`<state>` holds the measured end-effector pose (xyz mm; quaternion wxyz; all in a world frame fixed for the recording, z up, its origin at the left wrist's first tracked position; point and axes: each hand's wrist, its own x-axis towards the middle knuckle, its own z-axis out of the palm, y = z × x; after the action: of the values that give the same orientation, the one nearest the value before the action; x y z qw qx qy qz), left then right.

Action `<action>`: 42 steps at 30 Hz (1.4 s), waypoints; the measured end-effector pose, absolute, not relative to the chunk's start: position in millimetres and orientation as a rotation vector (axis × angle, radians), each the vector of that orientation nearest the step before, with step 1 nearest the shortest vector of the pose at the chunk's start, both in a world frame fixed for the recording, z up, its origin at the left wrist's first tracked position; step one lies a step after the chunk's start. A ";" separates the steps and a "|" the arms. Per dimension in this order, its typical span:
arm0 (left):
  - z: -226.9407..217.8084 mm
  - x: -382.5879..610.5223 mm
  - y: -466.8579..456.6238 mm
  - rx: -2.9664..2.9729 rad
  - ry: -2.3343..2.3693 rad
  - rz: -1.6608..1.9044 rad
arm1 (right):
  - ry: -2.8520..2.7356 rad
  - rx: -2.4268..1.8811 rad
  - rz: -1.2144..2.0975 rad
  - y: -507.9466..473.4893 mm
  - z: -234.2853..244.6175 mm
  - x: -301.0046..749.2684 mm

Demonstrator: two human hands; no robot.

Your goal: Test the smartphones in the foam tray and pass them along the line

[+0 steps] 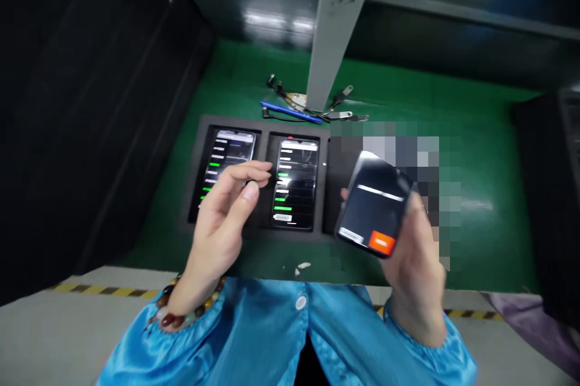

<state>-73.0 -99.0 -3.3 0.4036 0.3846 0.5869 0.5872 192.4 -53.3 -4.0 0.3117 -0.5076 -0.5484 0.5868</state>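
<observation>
My right hand (417, 265) grips a black phone (374, 205) tilted toward me, its dark screen showing a white line and an orange button. My left hand (226, 217) hovers over a black foam tray (263, 230), fingers loosely curled and apart, holding nothing. Two phones lie in the tray's slots with lit screens showing green bars: the left phone (222, 159) is partly hidden by my fingers, the middle phone (295, 183) is in full view. The tray's right slot sits behind the held phone. A bead bracelet (181, 310) circles my left wrist.
The tray rests on a green mat (475, 205). Behind it lie a blue pen (290, 112) and several cable plugs (342, 109) beside a grey post (333, 23). Dark boxes stand at left and right. A yellow-black striped tape marks the near table edge.
</observation>
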 end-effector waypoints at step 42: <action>-19.6 -181.2 -136.3 1.349 2.405 0.895 | -1.649 -1.759 0.633 -41.8 -28.4 313.2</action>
<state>-181.2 -136.3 -19.6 0.1210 0.4618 0.8235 0.3064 313.2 -41.8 -28.4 0.3188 -0.6688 -0.6270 0.2407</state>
